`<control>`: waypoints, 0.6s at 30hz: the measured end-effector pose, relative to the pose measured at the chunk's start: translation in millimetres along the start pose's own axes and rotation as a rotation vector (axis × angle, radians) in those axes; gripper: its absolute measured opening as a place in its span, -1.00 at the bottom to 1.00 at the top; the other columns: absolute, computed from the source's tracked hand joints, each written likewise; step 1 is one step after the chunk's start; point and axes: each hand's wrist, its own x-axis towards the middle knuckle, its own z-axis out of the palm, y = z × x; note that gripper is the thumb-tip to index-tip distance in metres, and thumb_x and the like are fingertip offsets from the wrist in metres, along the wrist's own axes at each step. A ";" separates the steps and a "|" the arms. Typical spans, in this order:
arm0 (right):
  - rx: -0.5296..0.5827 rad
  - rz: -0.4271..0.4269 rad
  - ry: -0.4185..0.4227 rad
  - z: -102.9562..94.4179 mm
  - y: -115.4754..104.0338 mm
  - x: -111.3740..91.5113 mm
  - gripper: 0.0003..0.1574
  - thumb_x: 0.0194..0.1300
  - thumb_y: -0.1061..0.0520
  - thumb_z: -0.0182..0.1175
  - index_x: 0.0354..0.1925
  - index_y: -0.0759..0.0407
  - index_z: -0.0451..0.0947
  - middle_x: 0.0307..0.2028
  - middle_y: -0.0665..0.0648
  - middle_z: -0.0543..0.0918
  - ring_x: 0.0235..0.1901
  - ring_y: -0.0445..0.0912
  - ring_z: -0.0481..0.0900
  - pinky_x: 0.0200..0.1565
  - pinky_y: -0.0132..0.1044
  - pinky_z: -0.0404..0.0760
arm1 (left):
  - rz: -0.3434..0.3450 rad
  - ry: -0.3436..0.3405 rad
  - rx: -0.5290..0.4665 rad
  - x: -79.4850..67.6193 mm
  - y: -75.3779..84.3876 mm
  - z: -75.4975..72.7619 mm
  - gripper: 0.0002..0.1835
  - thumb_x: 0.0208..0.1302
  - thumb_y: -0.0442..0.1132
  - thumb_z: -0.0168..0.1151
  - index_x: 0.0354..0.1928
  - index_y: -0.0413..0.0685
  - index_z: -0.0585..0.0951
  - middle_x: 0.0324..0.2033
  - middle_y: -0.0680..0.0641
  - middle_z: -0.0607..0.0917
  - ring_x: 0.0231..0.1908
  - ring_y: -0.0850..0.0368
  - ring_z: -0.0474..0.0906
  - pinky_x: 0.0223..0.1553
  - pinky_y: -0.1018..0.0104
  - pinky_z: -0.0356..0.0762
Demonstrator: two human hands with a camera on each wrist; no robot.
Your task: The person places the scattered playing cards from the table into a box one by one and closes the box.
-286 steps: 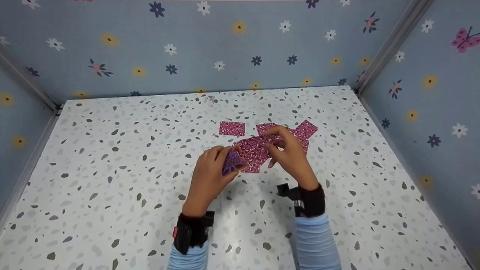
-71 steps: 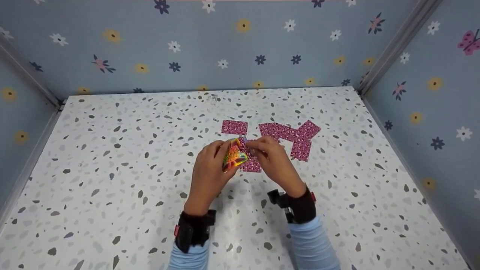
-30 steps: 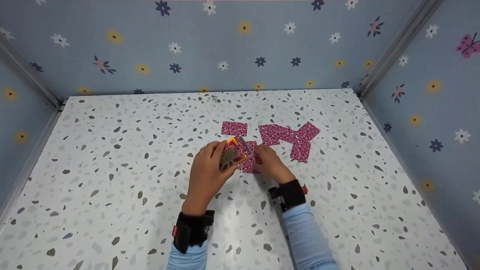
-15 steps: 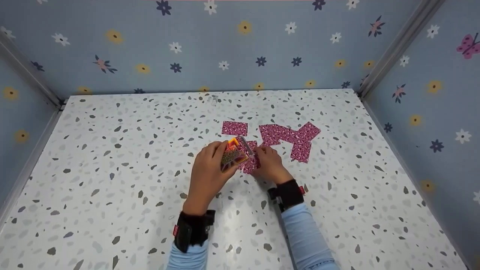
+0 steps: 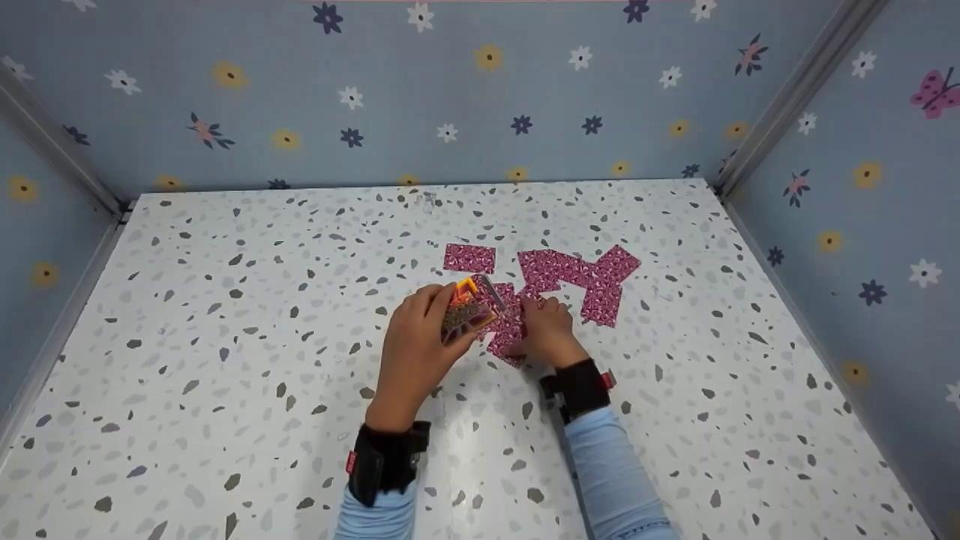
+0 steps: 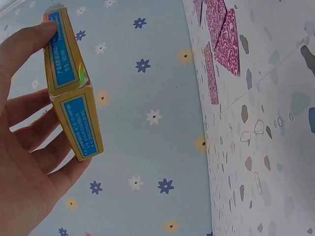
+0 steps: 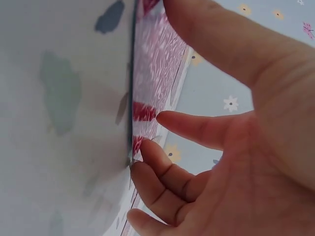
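Note:
In the head view my left hand (image 5: pixel 412 337) grips a small box (image 5: pixel 466 315) with orange edges above the table. The left wrist view shows this box as yellow with blue printed panels (image 6: pixel 66 51), between thumb and fingers. My right hand (image 5: pixel 551 334) is low on the table, right of the box. Its spread fingertips touch a pink-and-white patterned card (image 5: pixel 505 351), which lies tilted over others. The right wrist view shows fingertips (image 7: pixel 165 118) against the card's glossy face (image 7: pixel 155 54). The hand hides part of it.
Behind the box lies a single pink card (image 5: pixel 469 257). Several joined or overlapping cards (image 5: pixel 601 304) lie to the right. The speckled white table (image 5: pixel 300 315) ends at a flowered blue wall (image 5: pixel 405 67), with another wall (image 5: pixel 847 262) at the right.
Earlier, my right hand worked at the box's edge; it has since come down onto the cards. In the last half second, a card under it has shifted nearer and turned. My left hand stays put.

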 end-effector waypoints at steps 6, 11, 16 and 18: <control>0.030 0.038 0.012 -1.8 -0.5 -1.3 -0.04 -0.21 -0.21 0.48 0.05 0.25 0.34 -0.01 0.39 0.40 0.06 0.25 0.30 0.17 0.05 0.27 | 0.002 0.000 0.009 -0.2 -0.2 -1.0 -0.30 -0.07 -0.03 0.46 0.14 -0.16 0.49 -0.04 -0.14 0.55 -0.06 -0.07 0.52 0.00 0.08 0.48; 0.043 0.017 0.031 -2.1 -0.2 -3.4 -0.11 -0.17 -0.12 0.49 -0.01 0.32 0.34 -0.04 0.39 0.40 0.03 0.25 0.32 0.12 0.06 0.31 | 0.000 -0.006 0.007 -0.1 -0.7 -0.7 -0.31 -0.06 -0.03 0.46 0.13 -0.17 0.50 -0.04 -0.14 0.56 -0.07 -0.07 0.52 0.00 0.08 0.49; 0.144 -0.006 0.008 -3.1 -2.2 -3.9 -0.29 -0.08 0.05 0.45 -0.05 0.40 0.39 -0.03 0.40 0.35 0.00 0.24 0.35 0.09 0.03 0.39 | -0.004 -0.011 -0.003 0.1 -0.7 -0.9 -0.31 -0.06 -0.03 0.46 0.13 -0.16 0.50 -0.04 -0.14 0.56 -0.07 -0.06 0.52 0.01 0.09 0.48; 0.212 -0.007 -0.020 -5.3 -3.2 -4.2 -0.40 0.00 0.15 0.39 -0.07 0.41 0.38 -0.02 0.40 0.31 -0.03 0.20 0.38 0.08 -0.02 0.43 | -0.003 -0.012 -0.001 0.2 -0.8 -1.0 -0.31 -0.07 -0.03 0.46 0.13 -0.16 0.49 -0.04 -0.14 0.55 -0.07 -0.06 0.52 0.00 0.09 0.48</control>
